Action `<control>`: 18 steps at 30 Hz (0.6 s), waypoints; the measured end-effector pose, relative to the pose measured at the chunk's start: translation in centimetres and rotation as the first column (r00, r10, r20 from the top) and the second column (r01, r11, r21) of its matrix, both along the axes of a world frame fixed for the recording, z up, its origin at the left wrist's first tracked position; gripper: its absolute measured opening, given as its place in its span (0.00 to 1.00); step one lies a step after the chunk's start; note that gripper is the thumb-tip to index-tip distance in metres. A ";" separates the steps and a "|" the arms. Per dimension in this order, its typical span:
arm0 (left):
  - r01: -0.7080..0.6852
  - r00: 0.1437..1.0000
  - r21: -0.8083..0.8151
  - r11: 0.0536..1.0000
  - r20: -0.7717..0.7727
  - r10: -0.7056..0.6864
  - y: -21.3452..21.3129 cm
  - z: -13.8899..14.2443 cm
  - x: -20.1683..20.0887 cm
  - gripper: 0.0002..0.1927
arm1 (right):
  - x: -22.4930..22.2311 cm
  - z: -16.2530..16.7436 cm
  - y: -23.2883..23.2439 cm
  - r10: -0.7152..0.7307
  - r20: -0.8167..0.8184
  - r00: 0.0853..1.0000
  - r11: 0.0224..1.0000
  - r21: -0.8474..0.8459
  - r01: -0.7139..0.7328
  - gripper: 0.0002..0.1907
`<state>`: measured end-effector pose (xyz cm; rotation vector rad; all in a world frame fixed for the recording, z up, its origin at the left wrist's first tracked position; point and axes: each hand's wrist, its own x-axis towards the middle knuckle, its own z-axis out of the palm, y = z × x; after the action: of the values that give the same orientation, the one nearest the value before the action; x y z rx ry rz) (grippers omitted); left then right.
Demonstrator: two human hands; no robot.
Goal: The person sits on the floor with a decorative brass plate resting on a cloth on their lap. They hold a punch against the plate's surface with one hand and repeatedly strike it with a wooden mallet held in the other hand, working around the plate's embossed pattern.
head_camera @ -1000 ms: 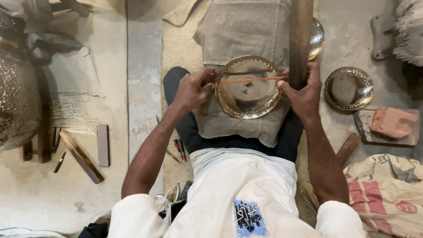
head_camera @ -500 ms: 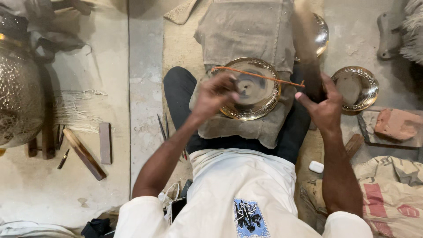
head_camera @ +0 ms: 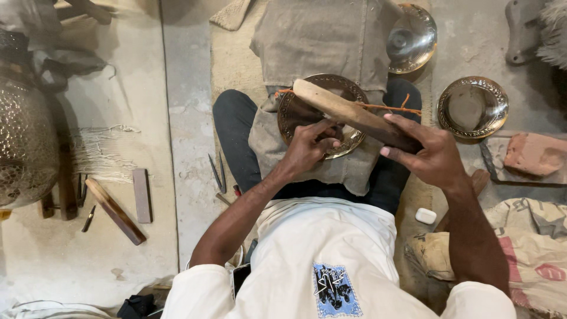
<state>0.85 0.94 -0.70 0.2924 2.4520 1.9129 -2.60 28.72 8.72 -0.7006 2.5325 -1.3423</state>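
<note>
A round engraved brass plate [head_camera: 293, 112] rests on a grey cloth [head_camera: 331, 41] over my lap. My right hand [head_camera: 428, 155] grips the dark end of a long wooden stick [head_camera: 345, 110], which lies slantwise above the plate. My left hand [head_camera: 308, 147] is curled at the plate's near rim, its fingers pinched on a small dark tool [head_camera: 337, 132] that is mostly hidden. A thin orange cord [head_camera: 387, 108] runs across the plate under the stick.
Two more brass bowls [head_camera: 472, 106] [head_camera: 413, 38] sit at the right and far right. A large embossed metal vessel [head_camera: 23, 147] stands at the left. Wooden pieces [head_camera: 115, 211], chisels [head_camera: 215, 171], a reddish block [head_camera: 534, 153], a small white case [head_camera: 425, 215] and sacks [head_camera: 531, 248] lie around.
Both hands left the orange cord. My right hand took up the wooden stick and brought it over the plate. My left hand came down to the plate's near rim.
</note>
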 end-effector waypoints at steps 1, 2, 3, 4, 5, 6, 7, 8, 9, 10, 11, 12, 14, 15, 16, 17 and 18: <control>-0.010 1.000 -0.007 1.000 0.011 0.010 0.1 0.0 0.0 0.24 | -0.3 -0.1 0.0 0.013 -0.016 1.000 0.998 -0.066 -0.014 0.35; -0.018 1.000 -0.016 1.000 0.023 0.019 0.2 0.0 0.0 0.24 | -0.6 -0.2 0.0 0.024 -0.032 0.999 0.991 -0.132 -0.028 0.34; -0.026 1.000 -0.008 1.000 0.014 0.026 0.3 0.0 0.0 0.24 | -0.9 -0.3 0.0 0.051 -0.034 0.998 0.992 -0.111 -0.055 0.34; -0.035 0.999 0.000 0.999 0.005 0.035 0.4 0.0 0.0 0.24 | -1.3 -0.4 0.2 0.079 -0.036 0.996 0.993 -0.089 -0.082 0.34; -0.040 0.999 0.007 0.999 -0.004 0.040 0.4 0.0 0.0 0.24 | -1.6 -0.5 0.3 0.104 -0.039 0.994 0.992 -0.068 -0.106 0.34; -0.034 0.999 0.008 0.999 -0.013 0.034 0.4 0.0 -0.1 0.23 | -1.9 -0.6 0.4 0.102 -0.023 0.995 0.995 -0.005 -0.102 0.33; -0.028 0.999 0.009 1.000 -0.019 0.028 0.4 0.0 -0.1 0.22 | -2.2 -0.6 0.6 0.100 -0.005 0.995 0.993 0.058 -0.099 0.33; -0.021 1.000 0.010 1.000 -0.022 0.021 0.4 -0.1 0.0 0.22 | -2.3 -0.7 0.7 0.095 0.017 0.995 0.988 0.121 -0.097 0.32; -0.029 0.999 0.014 0.999 -0.024 0.029 0.4 -0.1 0.0 0.22 | -2.3 -0.8 0.8 0.027 0.154 0.988 0.997 0.069 -0.038 0.35; -0.034 0.999 0.018 0.999 -0.026 0.034 0.3 -0.1 0.0 0.22 | -2.3 -0.8 0.8 -0.038 0.291 0.956 0.999 0.028 0.031 0.37; -0.040 0.999 0.025 0.999 -0.021 0.040 0.4 -0.2 0.1 0.23 | -2.2 -0.9 0.8 -0.095 0.430 0.898 0.994 0.000 0.106 0.40; -0.030 1.000 0.018 0.999 -0.008 0.030 0.4 -0.3 0.2 0.21 | -2.0 -1.0 0.8 -0.015 0.271 0.962 0.999 0.034 0.006 0.38; -0.011 1.000 -0.003 1.000 0.001 0.011 0.4 -0.5 0.2 0.18 | -1.9 -0.8 1.2 0.179 -0.069 0.981 0.975 0.143 -0.168 0.34; -0.018 1.000 0.001 1.000 -0.018 0.018 0.3 -0.6 0.2 0.20 | -1.8 -0.9 1.2 0.053 0.078 0.996 0.998 0.021 -0.055 0.36; -0.024 0.999 0.007 1.000 -0.037 0.025 0.4 -0.8 0.2 0.22 | -1.6 -1.1 1.2 -0.059 0.236 0.970 0.994 -0.080 0.080 0.38; -0.032 0.998 0.014 0.999 -0.059 0.032 0.4 -0.9 0.1 0.24 | -1.5 -1.3 1.1 -0.148 0.394 0.907 0.961 -0.157 0.225 0.40; -0.026 0.999 -0.011 1.000 -0.034 0.025 0.5 -1.0 0.2 0.20 | -1.5 -1.3 1.4 -0.107 0.319 0.942 0.994 0.042 0.098 0.40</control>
<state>1.00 1.40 -1.68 0.2971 2.4989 1.9195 -4.09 30.10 7.46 -0.3155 2.3449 -1.3292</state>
